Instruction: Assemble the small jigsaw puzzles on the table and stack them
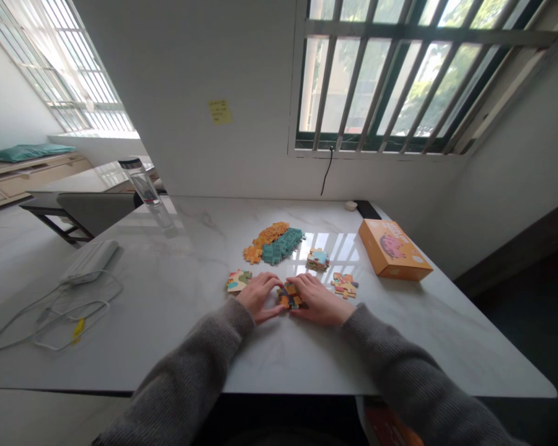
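Far left on the marble worktop (199,347), a white power adapter (89,260) trails its white cable (51,325), with a clear water bottle (146,191) beyond. Your left hand (259,297) sits just beside a loose jigsaw piece (239,280). The small cluster of jigsaw pieces (289,296) lies directly between your hands, squat, with no clear long axis, and your right hand (317,300) is about as near as your left. Your two grips stand close together around it, fingertips touching it from each side, though I cannot tell whether either is clamped. Ahead lie joined orange and teal pieces (274,243); rightward, a small stack of pieces (318,259), another jigsaw cluster (344,285), and an orange cardboard box (393,249), its lettering unreadable.
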Demonstrator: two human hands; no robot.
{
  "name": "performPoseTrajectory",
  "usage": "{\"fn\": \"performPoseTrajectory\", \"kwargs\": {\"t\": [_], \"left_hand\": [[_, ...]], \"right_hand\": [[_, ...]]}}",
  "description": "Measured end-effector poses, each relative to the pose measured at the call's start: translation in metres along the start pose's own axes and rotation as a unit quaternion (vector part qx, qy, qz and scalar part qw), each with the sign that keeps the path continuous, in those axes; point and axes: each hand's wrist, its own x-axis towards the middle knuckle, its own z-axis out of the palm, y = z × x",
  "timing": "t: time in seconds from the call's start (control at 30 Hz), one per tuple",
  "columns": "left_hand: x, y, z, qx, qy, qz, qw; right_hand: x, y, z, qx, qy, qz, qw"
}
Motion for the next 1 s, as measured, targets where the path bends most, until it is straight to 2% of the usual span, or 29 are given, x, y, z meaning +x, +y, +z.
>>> {"fn": "performPoseTrajectory", "kwargs": {"t": [0.13,0.3,0.4,0.5,0.6,0.7,0.77,0.9,1.0], "left_hand": [[0.001,0.001,0.007,0.034,-0.057,-0.005,0.998],[0.002,0.001,0.008,0.022,-0.042,-0.004,0.999],[0.001,-0.001,0.003,0.007,0.004,0.018,1.000],[0.001,0.001,-0.002,0.004,0.085,0.031,0.996],[0.003,0.006,-0.003,0.014,0.154,0.043,0.987],[0.004,0.009,0.000,0.022,0.186,0.059,0.980],[0.004,0.011,0.002,0.021,0.180,0.075,0.981],[0.002,0.014,0.001,0.022,0.144,0.100,0.984],[0.002,0.016,-0.001,0.021,0.135,0.091,0.986]], "right_hand": [[-0.002,0.007,-0.007,0.035,-0.021,0.003,0.999],[-0.005,0.012,-0.010,0.066,-0.017,0.017,0.998],[-0.006,0.012,-0.013,0.085,-0.004,0.021,0.996],[-0.005,0.007,-0.019,0.114,0.048,0.036,0.992],[0.000,-0.001,-0.021,0.201,0.116,0.088,0.969],[0.006,-0.005,-0.015,0.269,0.113,0.116,0.949],[0.009,-0.005,-0.009,0.292,0.113,0.123,0.942],[0.010,0.003,-0.004,0.327,0.159,0.149,0.919],[0.010,0.006,-0.004,0.329,0.146,0.149,0.921]]}}
